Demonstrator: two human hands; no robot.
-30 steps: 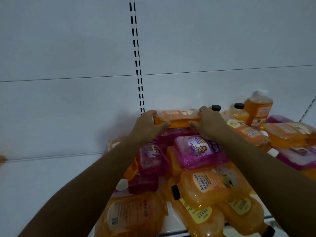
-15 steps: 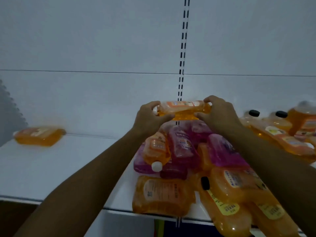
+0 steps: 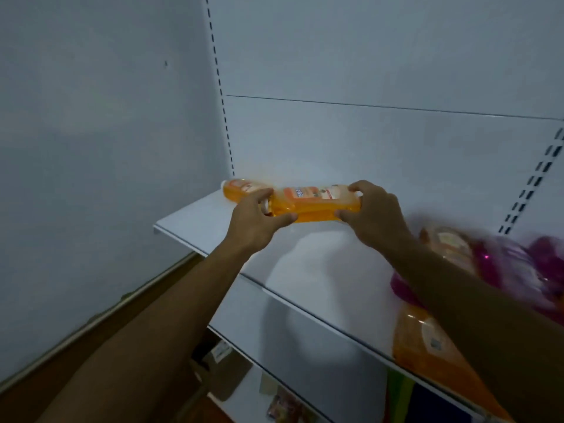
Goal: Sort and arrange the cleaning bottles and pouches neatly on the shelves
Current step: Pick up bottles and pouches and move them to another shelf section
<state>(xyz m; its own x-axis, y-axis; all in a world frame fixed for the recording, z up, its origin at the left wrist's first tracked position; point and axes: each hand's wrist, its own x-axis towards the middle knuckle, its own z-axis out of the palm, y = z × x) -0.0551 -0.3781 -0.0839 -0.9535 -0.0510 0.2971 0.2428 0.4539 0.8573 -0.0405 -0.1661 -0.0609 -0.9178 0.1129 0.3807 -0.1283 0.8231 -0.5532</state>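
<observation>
Two hands, left hand [image 3: 254,221] and right hand [image 3: 374,215], grasping one orange pouch [image 3: 314,203], second orange pouch [image 3: 241,190] on shelf [image 3: 305,270]

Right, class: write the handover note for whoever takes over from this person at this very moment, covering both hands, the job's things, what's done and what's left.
Left hand: gripping the cap end of the orange bottle.
Right hand: gripping its other end; the bottle is held level above the shelf.
One orange pouch already lies at the shelf's far left corner, just beyond the held bottle.
The unsorted pile of orange and pink packs sits blurred at the right.
Done: one item placed.
Left: probably set this bottle beside it, then sort the pile.
</observation>
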